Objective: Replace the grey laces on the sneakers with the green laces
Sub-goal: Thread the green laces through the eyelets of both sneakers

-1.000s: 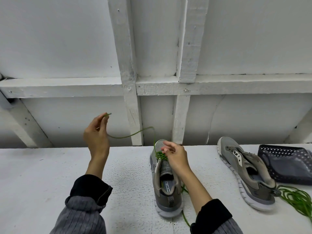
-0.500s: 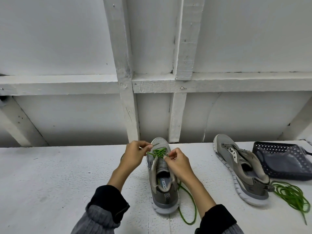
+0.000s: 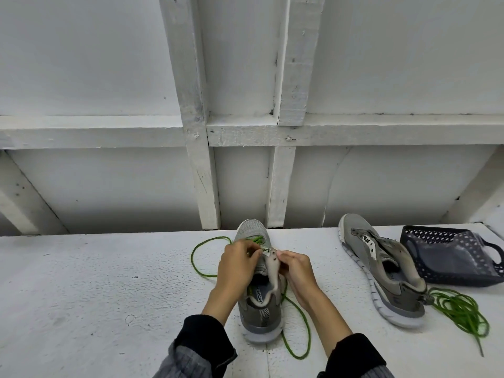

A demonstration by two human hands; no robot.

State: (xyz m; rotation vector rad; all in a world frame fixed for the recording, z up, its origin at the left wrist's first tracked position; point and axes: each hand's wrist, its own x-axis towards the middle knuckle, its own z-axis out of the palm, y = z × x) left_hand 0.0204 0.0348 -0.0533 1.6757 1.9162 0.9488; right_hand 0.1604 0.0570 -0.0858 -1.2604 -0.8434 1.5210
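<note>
Here both hands, left hand [image 3: 236, 264] and right hand [image 3: 296, 271], pinch the green lace [image 3: 200, 264] at the sneaker [image 3: 260, 301]. The lace looks soft and floppy. Hold it by its stiff tip.

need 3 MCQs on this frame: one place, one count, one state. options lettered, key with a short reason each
1. Where does the loose bundle of green lace lie?
A. Inside the basket
B. On the table by the heel of the right-hand sneaker
C. Left of the near sneaker

2. How many sneakers are on the table?
A. One
B. Two
C. Three

3. What state is the right-hand sneaker in?
A. Fully laced in green
B. Laced in grey
C. No lace through its eyelets

Key: B, the bundle rests on the table just past that sneaker's heel, outside the dark basket. B, one near sneaker under the left hand and right hand, one farther right. C, its eyelets show bare and the tongue lies open.
</note>
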